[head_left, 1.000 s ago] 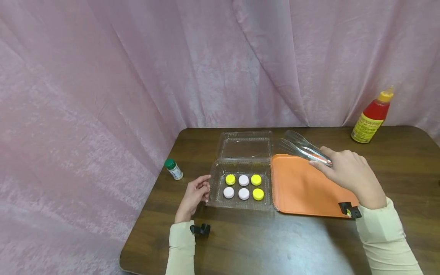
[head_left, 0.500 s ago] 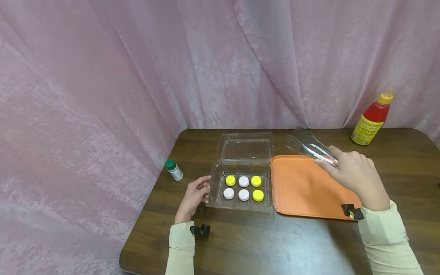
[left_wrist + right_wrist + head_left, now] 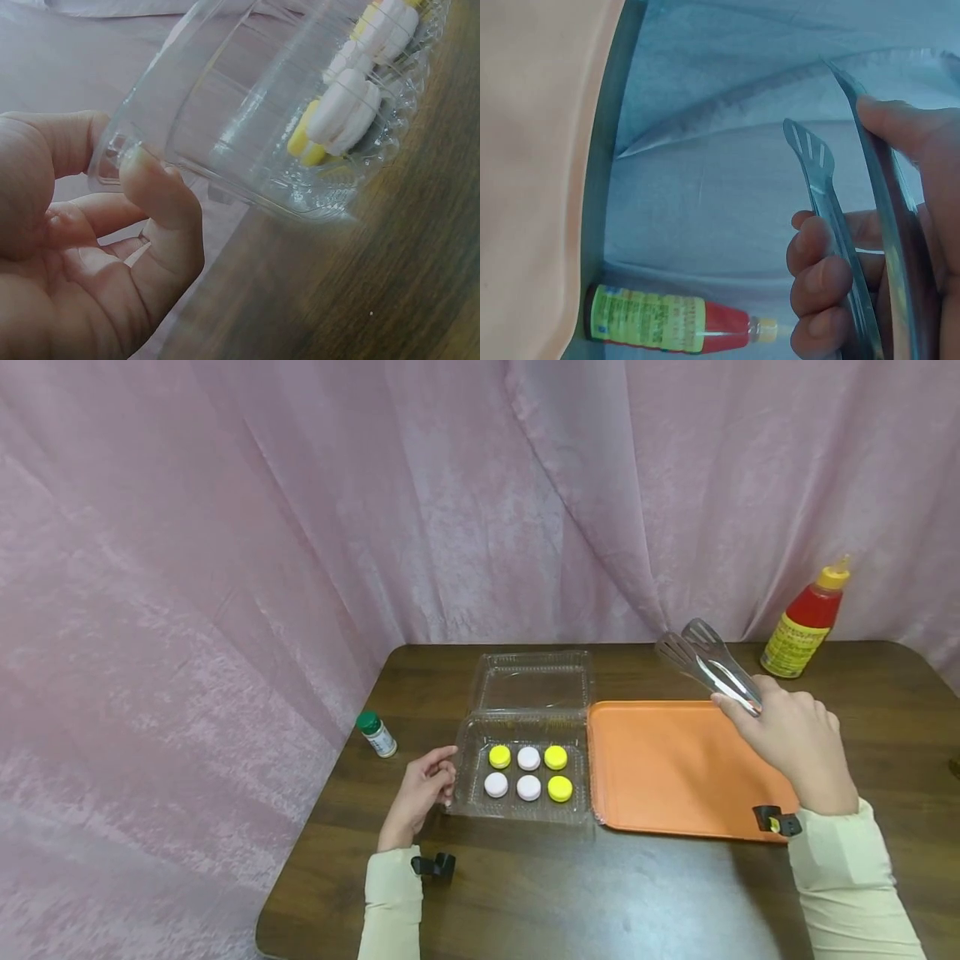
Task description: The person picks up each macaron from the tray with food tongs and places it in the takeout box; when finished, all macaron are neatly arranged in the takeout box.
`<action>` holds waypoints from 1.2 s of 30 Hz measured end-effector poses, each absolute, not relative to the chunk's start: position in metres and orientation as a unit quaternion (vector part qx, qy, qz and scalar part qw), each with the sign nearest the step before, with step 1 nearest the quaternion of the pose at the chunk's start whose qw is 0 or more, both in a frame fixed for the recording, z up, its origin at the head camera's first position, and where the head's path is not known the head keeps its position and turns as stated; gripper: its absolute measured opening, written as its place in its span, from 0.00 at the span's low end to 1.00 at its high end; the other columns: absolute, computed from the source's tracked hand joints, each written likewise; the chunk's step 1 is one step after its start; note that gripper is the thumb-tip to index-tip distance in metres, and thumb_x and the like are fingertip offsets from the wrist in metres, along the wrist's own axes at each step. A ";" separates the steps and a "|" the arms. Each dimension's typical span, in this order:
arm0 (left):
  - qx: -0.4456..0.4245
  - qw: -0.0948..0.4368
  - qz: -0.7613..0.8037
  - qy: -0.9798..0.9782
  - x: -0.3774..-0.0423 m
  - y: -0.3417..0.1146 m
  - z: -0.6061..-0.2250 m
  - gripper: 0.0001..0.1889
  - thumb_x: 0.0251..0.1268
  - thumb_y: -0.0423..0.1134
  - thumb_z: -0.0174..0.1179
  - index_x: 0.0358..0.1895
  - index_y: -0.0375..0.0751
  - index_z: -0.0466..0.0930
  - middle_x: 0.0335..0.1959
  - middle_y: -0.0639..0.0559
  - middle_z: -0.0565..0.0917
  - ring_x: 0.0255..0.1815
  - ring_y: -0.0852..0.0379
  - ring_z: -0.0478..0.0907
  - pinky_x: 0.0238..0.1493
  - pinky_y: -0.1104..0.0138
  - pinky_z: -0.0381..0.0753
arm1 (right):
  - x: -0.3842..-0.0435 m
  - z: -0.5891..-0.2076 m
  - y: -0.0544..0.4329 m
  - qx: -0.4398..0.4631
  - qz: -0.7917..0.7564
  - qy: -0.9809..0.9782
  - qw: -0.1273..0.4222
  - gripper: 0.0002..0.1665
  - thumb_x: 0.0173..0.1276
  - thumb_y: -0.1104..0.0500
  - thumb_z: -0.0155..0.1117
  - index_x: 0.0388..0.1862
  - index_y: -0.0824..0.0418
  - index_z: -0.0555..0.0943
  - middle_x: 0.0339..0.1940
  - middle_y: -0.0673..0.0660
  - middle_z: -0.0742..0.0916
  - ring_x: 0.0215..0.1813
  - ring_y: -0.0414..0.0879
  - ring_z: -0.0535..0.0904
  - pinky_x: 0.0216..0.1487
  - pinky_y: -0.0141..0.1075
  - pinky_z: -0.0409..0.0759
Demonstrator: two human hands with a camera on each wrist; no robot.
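My left hand (image 3: pixel 420 793) pinches the near left rim of an open clear plastic clamshell container (image 3: pixel 536 812), thumb and index finger on its edge (image 3: pixel 150 169). Two rows of macarons lie inside: three white ones (image 3: pixel 528 758) and three yellow ones (image 3: pixel 559 789). The macarons' layered sides show in the left wrist view. Above the right part of an orange tray (image 3: pixel 645 777), my right hand (image 3: pixel 802 739) grips metal tongs (image 3: pixel 726 688). Their slotted heads point to the back left, spread apart with nothing between them, as the right wrist view (image 3: pixel 814 154) also shows.
A red squeeze bottle (image 3: pixel 799 631) with a yellow cap stands at the back right, beyond the tongs. Left of the container is a small green-capped bottle (image 3: pixel 377 735). The clamshell's lid (image 3: pixel 534 681) lies folded back. A pink curtain (image 3: pixel 465 510) hangs behind the brown table (image 3: pixel 525 893).
My right hand has carried the tongs to the right, from near the container's lid to the far side of the tray. My left hand keeps its pinch; the macarons have not moved.
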State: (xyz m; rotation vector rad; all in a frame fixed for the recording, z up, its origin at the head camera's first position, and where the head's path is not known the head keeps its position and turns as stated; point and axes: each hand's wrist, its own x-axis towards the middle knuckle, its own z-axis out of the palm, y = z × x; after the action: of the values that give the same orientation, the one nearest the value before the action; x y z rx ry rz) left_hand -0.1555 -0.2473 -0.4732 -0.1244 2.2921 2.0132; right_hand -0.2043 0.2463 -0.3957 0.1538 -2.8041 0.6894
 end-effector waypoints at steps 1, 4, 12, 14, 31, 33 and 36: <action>-0.040 0.041 0.659 0.749 -0.156 -0.247 -0.474 0.24 0.67 0.22 0.51 0.67 0.28 0.72 0.33 0.47 0.75 0.25 0.56 0.69 0.24 0.69 0.72 | -0.204 -0.396 0.248 0.048 0.237 -0.962 0.126 0.39 0.71 0.35 0.58 0.52 0.71 0.74 0.26 0.69 0.81 0.26 0.67 0.76 0.20 0.53 0.66; -0.039 0.035 0.663 0.747 -0.157 -0.247 -0.476 0.24 0.66 0.22 0.50 0.67 0.26 0.71 0.33 0.49 0.75 0.24 0.57 0.69 0.23 0.70 0.73 | -0.203 -0.399 0.254 0.028 0.240 -0.962 0.125 0.38 0.71 0.35 0.57 0.48 0.72 0.73 0.26 0.71 0.80 0.25 0.68 0.75 0.19 0.54 0.66; -0.037 0.035 0.664 0.746 -0.159 -0.246 -0.480 0.24 0.65 0.22 0.51 0.66 0.25 0.72 0.32 0.49 0.75 0.24 0.58 0.70 0.22 0.71 0.72 | -0.190 -0.411 0.280 -0.028 0.252 -0.960 0.115 0.40 0.73 0.36 0.53 0.48 0.77 0.70 0.27 0.73 0.79 0.27 0.71 0.75 0.22 0.56 0.66; -0.038 0.033 0.663 0.747 -0.159 -0.246 -0.480 0.24 0.65 0.21 0.51 0.66 0.25 0.72 0.32 0.49 0.75 0.24 0.58 0.70 0.22 0.70 0.72 | -0.186 -0.414 0.286 -0.036 0.253 -0.960 0.112 0.39 0.74 0.36 0.53 0.46 0.77 0.69 0.25 0.71 0.78 0.26 0.69 0.75 0.22 0.55 0.66; -0.046 0.039 0.659 0.749 -0.158 -0.249 -0.478 0.25 0.66 0.22 0.51 0.67 0.27 0.71 0.32 0.49 0.74 0.24 0.56 0.69 0.22 0.69 0.73 | -0.168 -0.437 0.326 -0.084 0.216 -0.971 0.057 0.40 0.75 0.40 0.51 0.52 0.82 0.65 0.35 0.83 0.77 0.35 0.78 0.75 0.27 0.62 0.68; -0.045 0.040 0.660 0.749 -0.158 -0.248 -0.478 0.25 0.67 0.22 0.51 0.67 0.27 0.71 0.32 0.49 0.74 0.24 0.55 0.69 0.22 0.69 0.73 | -0.166 -0.439 0.330 -0.090 0.214 -0.971 0.051 0.41 0.75 0.39 0.51 0.51 0.82 0.65 0.35 0.83 0.77 0.35 0.80 0.75 0.28 0.63 0.67; -0.046 0.042 0.661 0.748 -0.158 -0.248 -0.474 0.25 0.65 0.21 0.50 0.67 0.26 0.71 0.32 0.48 0.74 0.25 0.55 0.69 0.22 0.69 0.73 | -0.164 -0.442 0.336 -0.099 0.214 -0.971 0.042 0.43 0.75 0.37 0.51 0.47 0.82 0.65 0.34 0.82 0.77 0.35 0.80 0.75 0.28 0.63 0.67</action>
State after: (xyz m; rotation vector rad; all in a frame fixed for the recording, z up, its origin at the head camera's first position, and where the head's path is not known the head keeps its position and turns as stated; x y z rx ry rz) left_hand -0.1575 -0.2475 -0.4739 -0.1405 2.2897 2.0220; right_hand -0.1640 0.3357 -0.4420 -0.3023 -2.9720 0.6555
